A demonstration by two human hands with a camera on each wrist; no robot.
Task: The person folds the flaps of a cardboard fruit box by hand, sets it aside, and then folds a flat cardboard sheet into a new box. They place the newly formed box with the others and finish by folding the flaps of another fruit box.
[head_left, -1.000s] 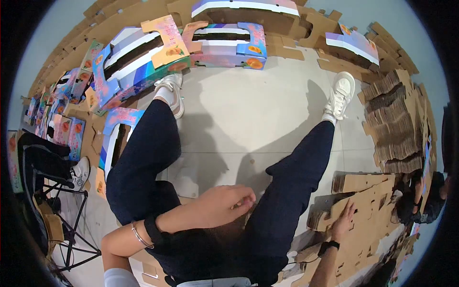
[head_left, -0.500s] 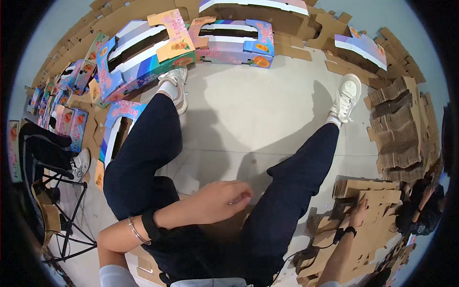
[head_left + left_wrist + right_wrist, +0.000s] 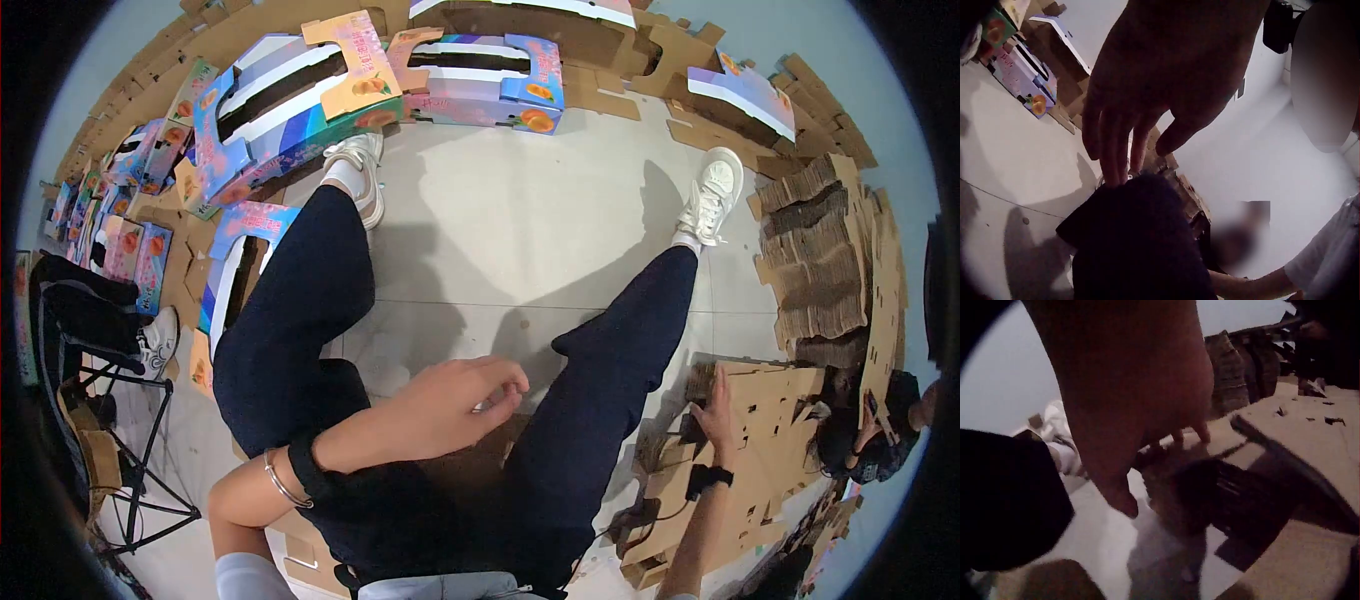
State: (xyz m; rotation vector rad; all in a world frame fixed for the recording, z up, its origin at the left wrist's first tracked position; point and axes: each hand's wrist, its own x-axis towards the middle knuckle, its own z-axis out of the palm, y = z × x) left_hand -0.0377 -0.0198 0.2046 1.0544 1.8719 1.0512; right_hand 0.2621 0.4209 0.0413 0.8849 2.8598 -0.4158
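My left hand point(image 3: 455, 405) hangs over my lap in the head view, fingers loosely curled with nothing in them; the left wrist view shows the same hand point(image 3: 1160, 81) above the dark trouser leg. At the lower right, my right hand point(image 3: 716, 415) lies at the left edge of a pile of flat brown cardboard point(image 3: 770, 430), its fingers extended. In the right wrist view, fingertips of the right hand point(image 3: 1141, 406) touch the cardboard point(image 3: 1291, 425) while the thumb hangs apart from it. Contact under the fingers is partly hidden.
Printed fruit boxes point(image 3: 480, 85) stand at the upper left and top. A tall stack of folded cardboard point(image 3: 815, 260) is at right, beside another person point(image 3: 880, 430). A folding chair's thin black legs point(image 3: 150, 450) stand at lower left.
My right hand has shifted from lying over the cardboard to its left edge, its fingers now pointing up the view. The left hand hangs much as before. The head view has shifted slightly.
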